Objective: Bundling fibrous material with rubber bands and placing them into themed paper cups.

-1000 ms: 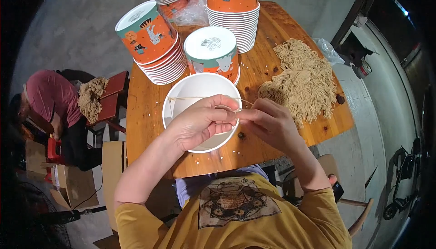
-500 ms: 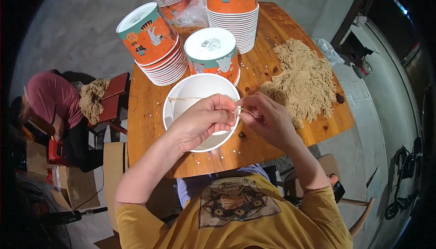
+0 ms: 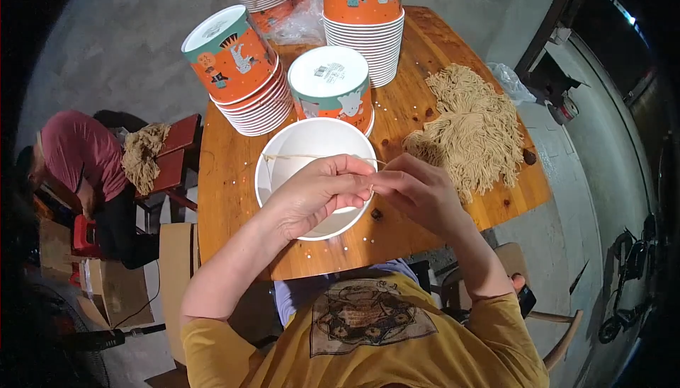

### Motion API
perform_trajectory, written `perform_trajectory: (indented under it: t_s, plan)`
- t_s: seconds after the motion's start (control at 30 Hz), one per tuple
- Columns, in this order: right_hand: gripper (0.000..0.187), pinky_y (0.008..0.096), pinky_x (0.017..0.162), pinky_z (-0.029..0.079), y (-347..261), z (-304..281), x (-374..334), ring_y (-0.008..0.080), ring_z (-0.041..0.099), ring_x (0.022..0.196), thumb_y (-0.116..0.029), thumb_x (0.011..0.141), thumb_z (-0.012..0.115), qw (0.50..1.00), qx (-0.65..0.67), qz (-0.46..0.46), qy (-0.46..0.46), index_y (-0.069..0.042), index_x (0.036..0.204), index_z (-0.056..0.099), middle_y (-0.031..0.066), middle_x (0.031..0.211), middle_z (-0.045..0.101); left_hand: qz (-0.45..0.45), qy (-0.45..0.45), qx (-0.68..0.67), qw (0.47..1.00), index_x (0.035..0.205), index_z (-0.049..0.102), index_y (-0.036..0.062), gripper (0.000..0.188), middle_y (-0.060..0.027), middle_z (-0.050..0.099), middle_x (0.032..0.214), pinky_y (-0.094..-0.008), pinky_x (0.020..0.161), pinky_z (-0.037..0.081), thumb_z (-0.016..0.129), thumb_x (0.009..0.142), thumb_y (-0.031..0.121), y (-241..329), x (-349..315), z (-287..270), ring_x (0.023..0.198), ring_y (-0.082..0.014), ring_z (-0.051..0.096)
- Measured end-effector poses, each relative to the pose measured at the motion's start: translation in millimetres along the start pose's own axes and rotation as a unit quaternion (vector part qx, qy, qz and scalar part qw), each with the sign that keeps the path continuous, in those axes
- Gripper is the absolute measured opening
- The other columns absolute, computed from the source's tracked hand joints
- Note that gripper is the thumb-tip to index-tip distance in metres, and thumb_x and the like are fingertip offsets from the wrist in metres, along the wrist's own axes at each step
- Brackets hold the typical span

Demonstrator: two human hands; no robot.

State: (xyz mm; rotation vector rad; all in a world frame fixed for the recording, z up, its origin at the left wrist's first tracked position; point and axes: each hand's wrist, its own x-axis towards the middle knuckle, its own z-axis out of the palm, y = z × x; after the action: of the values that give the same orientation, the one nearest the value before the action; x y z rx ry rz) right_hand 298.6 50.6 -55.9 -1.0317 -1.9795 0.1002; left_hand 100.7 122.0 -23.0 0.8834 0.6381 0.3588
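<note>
**Both hands pinch a string over the bowl**

I see my left hand (image 3: 312, 197) and right hand (image 3: 418, 190) meeting, fingers clenched on a thin string (image 3: 312, 156) stretched across the white bowl (image 3: 283, 168) on the bench (image 3: 227, 175), string pile (image 3: 471, 129) nearby.

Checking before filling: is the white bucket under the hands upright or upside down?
Upright: the white paper bucket shows its open mouth and bare white inside.

I am looking down at a wooden table (image 3: 234, 197) standing on a grey concrete floor (image 3: 120, 41). A red stool (image 3: 173, 154) is sitting left of it, and darkness is filling the right edge.
</note>
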Motion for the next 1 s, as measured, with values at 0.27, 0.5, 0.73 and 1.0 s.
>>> perform_trajectory:
  t_s: [0.27,0.5,0.73,1.0]
  plan:
    - [0.038,0.0313,0.054,0.05,-4,-7,2,0.0206,0.06,0.07,-0.008,0.075,0.069,0.996,-0.072,-0.045,-0.038,-0.02,0.109,0.059,0.0021,0.083,0.054,-0.007,0.01,-0.002,1.0,0.106,0.054,-0.0007,0.021,-0.0081,0.061,0.098,-0.0219,0.075,0.053,0.061,0.087,0.003,3,-1,0,0.084,-0.0113,0.062]
    - [0.023,0.0264,0.051,0.044,-5,2,2,0.0132,0.054,0.06,-0.007,0.079,0.067,0.996,0.048,0.071,-0.016,-0.01,0.099,0.057,0.0005,0.078,0.051,0.012,-0.022,-0.001,1.0,0.104,0.056,-0.0005,0.019,-0.006,0.06,0.094,-0.0214,0.074,0.049,0.056,0.085,-0.001,0,-2,2,0.08,-0.0097,0.058]
    - [0.01,0.0155,0.057,0.034,-7,7,-4,-0.0003,0.044,0.066,-0.011,0.089,0.061,0.843,0.448,0.297,-0.013,-0.006,0.093,0.053,-0.0087,0.076,0.047,0.031,0.015,0.185,0.982,0.101,0.057,0.0027,0.018,0.0003,0.055,0.085,-0.0178,0.065,0.043,0.055,0.084,0.001,-3,-3,11,0.072,-0.0047,0.051]
    - [0.008,0.0171,0.059,0.039,-15,20,-6,0.0022,0.049,0.068,-0.008,0.09,0.06,0.783,0.525,0.329,0.055,-0.006,0.094,0.054,-0.0053,0.085,0.055,0.019,0.018,0.127,0.992,0.102,0.053,0.0054,0.019,0.0001,0.056,0.086,-0.0176,0.06,0.045,0.056,0.085,0.001,-5,4,7,0.07,-0.0052,0.054]
